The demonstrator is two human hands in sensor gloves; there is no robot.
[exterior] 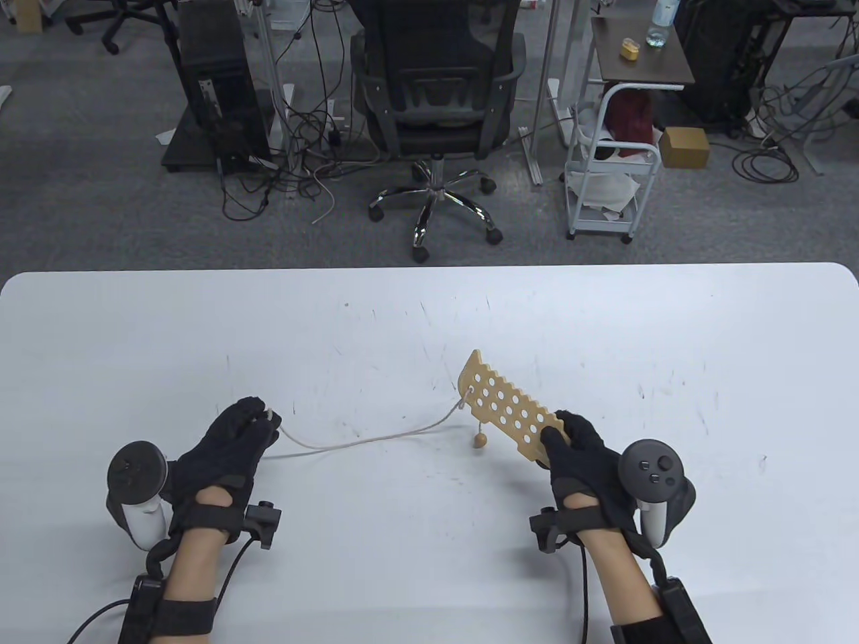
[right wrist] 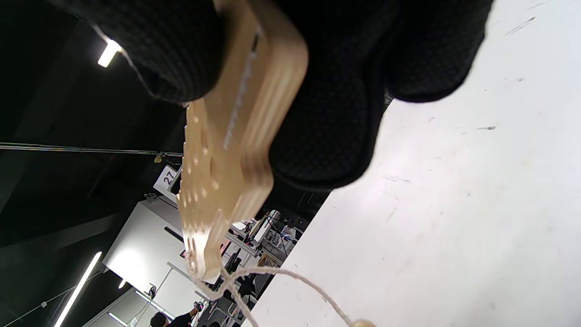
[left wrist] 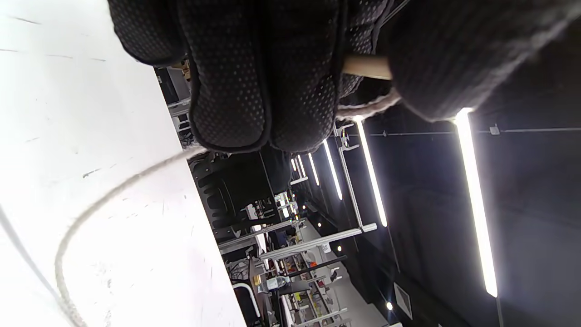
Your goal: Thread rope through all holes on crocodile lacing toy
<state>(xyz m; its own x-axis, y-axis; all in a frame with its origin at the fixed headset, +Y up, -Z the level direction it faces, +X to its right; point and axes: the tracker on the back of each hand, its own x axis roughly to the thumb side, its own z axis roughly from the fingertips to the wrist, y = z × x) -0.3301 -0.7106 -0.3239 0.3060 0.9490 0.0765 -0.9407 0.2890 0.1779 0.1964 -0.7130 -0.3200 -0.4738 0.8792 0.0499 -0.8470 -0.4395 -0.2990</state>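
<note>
A tan wooden crocodile lacing board [exterior: 503, 404] with many round holes is held above the white table [exterior: 604, 322], tilted. My right hand [exterior: 577, 449] grips its near end; it also shows in the right wrist view [right wrist: 227, 154]. A cream rope [exterior: 362, 441] runs from a hole at the board's far end across the table to my left hand [exterior: 251, 422]. A small wooden bead [exterior: 479, 440] hangs on the rope below the board. My left hand pinches the rope's wooden needle tip [left wrist: 366, 67] between its fingers [left wrist: 254, 81].
The rope lies in a loose curve on the table between the hands [left wrist: 91, 213]. Beyond the table's far edge stand an office chair [exterior: 436, 100], a white cart [exterior: 611, 174] and floor cables.
</note>
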